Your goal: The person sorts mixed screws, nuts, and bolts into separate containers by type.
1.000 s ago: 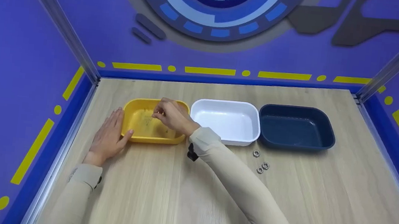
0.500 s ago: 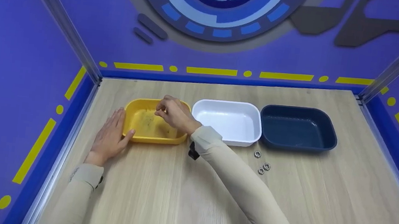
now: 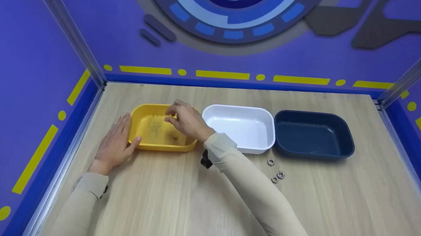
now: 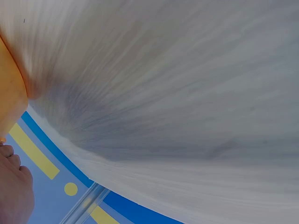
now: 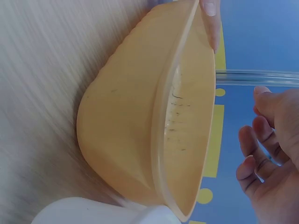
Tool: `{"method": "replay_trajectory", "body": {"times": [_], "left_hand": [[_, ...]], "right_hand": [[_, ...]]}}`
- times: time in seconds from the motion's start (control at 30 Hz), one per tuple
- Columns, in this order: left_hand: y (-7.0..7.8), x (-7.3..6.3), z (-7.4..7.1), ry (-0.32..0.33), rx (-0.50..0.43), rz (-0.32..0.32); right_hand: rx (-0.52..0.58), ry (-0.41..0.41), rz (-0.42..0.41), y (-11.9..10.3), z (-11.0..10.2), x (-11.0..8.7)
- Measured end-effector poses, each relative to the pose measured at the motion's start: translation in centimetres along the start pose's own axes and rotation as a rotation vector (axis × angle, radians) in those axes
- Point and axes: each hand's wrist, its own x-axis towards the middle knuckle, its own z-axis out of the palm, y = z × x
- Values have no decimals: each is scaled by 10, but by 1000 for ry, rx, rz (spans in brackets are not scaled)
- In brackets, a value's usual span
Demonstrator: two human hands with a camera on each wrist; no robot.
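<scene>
My right hand (image 3: 186,120) is above the right part of a yellow tray (image 3: 160,146). Its fingers are loosely bent, a gap shows between thumb and fingertips in the head view, and nothing visible is held. In the right wrist view the same hand (image 5: 275,149) appears beyond the tray rim. Thin dark specks (image 5: 176,116) show inside the tray, and a greyish patch (image 3: 155,126) marks its floor. My left hand (image 3: 113,145) lies along the tray's left side, fingers straight, thumb at the front left corner.
A white tray (image 3: 236,149) stands right of the yellow one, and a dark blue tray (image 3: 312,155) beside that. Three metal nuts, one of them this nut (image 3: 271,162), lie on the wooden table (image 3: 170,200) in front. Blue-purple panels (image 3: 97,43) enclose the table's back and sides.
My right hand has shifted slightly to the right and back over the yellow tray, and its thumb and fingertips have parted. The left hand has stayed in place.
</scene>
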Motion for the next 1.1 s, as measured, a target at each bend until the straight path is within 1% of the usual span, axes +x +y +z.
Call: {"method": "replay_trajectory", "body": {"times": [0.13, 0.23, 0.43, 0.63, 0.87, 1.0, 1.1], "left_hand": [[2, 0, -1, 24, 6, 15], [2, 0, 0, 31, 8, 22], [1, 0, 1, 23, 0, 25], [-1, -1, -1, 7, -7, 16], [-1, -1, -2, 11, -3, 22], [0, -1, -2, 12, -7, 18], [0, 0, -1, 4, -11, 11]], "right_hand": [[6, -8, 9, 3, -5, -4], [7, -17, 25, 6, -9, -8], [-16, -34, 27, 13, -13, -16], [13, -41, 21, 14, -21, -25], [23, -50, 37, 14, -29, -36], [3, -40, 12, 15, -33, -44], [6, -28, -22, 16, -37, -49]]}}
